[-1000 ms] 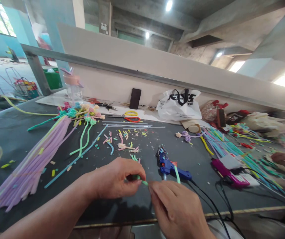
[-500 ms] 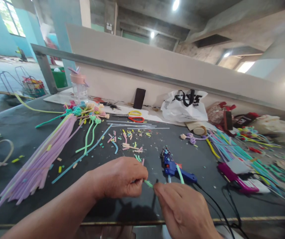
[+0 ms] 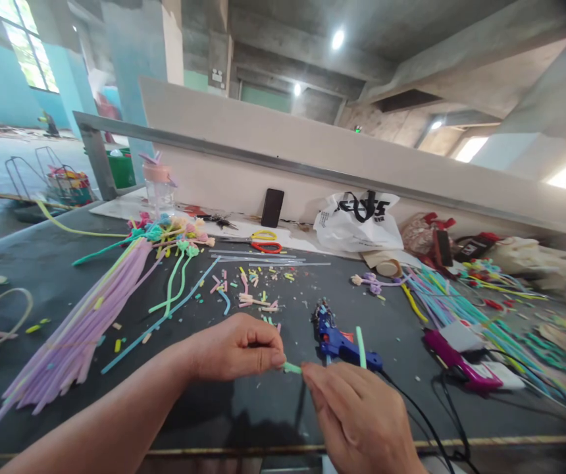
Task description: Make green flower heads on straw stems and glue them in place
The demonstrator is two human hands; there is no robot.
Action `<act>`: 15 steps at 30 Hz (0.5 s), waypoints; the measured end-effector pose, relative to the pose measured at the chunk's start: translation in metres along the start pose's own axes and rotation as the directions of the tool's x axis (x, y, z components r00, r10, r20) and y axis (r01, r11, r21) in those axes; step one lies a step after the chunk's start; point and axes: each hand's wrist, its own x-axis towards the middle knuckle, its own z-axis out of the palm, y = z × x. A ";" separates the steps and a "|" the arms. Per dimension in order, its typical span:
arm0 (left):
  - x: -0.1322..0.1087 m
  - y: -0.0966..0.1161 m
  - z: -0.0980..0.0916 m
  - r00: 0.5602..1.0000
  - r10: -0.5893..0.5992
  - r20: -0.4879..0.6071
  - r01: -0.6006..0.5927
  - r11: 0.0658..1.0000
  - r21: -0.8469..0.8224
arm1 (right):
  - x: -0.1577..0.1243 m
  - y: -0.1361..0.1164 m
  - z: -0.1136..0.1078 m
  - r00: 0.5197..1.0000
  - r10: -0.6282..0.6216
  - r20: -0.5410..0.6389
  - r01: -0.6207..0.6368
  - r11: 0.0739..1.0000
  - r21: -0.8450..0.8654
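Note:
A light green pipe cleaner [image 3: 291, 368] spans the small gap between my hands above the table's front part. My left hand [image 3: 241, 349] is closed, pinching one end of it between thumb and forefinger. With the fingertips of my right hand [image 3: 357, 401] I grip it on the other side. A green length [image 3: 360, 345] sticks up behind my right hand; the fingers hide whether it is the same piece. Just beyond lies a blue glue gun [image 3: 339, 342], its tip pointing away and its cord running right.
Purple pipe cleaners [image 3: 85, 322] lie bundled at left, near a clear cup [image 3: 158, 191]. Cut bits [image 3: 248, 299], glue sticks [image 3: 263, 259] and scissors [image 3: 266, 241] lie ahead. A phone [image 3: 272, 208] leans on the partition beside a white bag [image 3: 357, 220]. A power strip [image 3: 461, 362] sits at right.
My left hand has gone from a tighter fist to a thumb-and-forefinger pinch. Both hands stay close together on the green piece. The view has shifted slightly, tilting upward.

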 end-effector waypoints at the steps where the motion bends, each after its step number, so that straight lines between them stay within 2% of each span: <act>1: 0.000 0.000 0.000 1.000 0.002 0.009 -0.002 1.000 0.026 | 0.000 -0.001 0.000 1.000 -0.002 0.007 0.002 1.000 0.007; 7: 0.000 0.000 -0.001 0.991 0.058 0.119 -0.079 0.979 0.188 | 0.003 -0.003 0.000 0.999 0.003 0.045 -0.004 1.000 0.009; 15: 0.000 -0.004 -0.001 0.973 0.112 0.203 -0.158 0.960 0.230 | 0.002 0.000 -0.004 0.993 -0.044 0.110 0.034 0.995 0.090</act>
